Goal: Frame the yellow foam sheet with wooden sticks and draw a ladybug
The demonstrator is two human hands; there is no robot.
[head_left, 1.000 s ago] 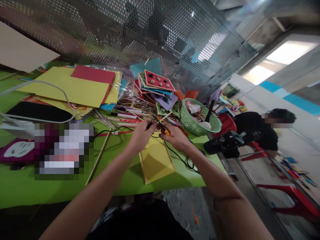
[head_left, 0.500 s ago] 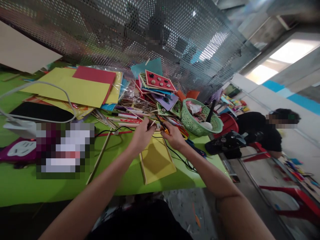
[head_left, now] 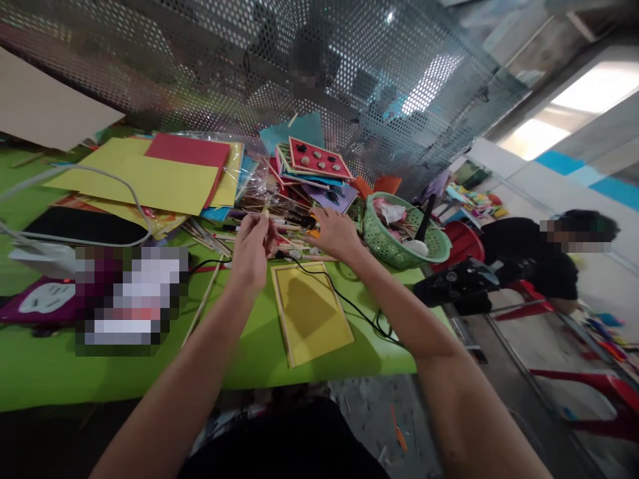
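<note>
My left hand (head_left: 253, 251) is closed in a pinch around a thin wooden stick (head_left: 266, 207), whose end points up past the fingertips. To the right, my right hand (head_left: 335, 233) reaches palm down over the pile of sticks, thumb and fingers around orange-handled pliers (head_left: 314, 233). Their dark head points left, and part of the handles is hidden under the fingers. Below both hands a yellow card (head_left: 314, 316) lies flat on the green tabletop (head_left: 244, 362), with thin sticks along its edges. A black cord (head_left: 344, 301) crosses its upper right corner.
A green basket (head_left: 374, 229) stands right of my hands. Behind are a stack of framed cards (head_left: 319, 158) and yellow sheets (head_left: 170, 179). At left lie a purple pouch (head_left: 94, 299) and a long stick (head_left: 202, 303). A person in black (head_left: 529, 259) sits at far right.
My hands have moved apart: the left back to the left with the stick, now pointing upward, the right forward over the stick pile with the pliers. More of the yellow card shows.
</note>
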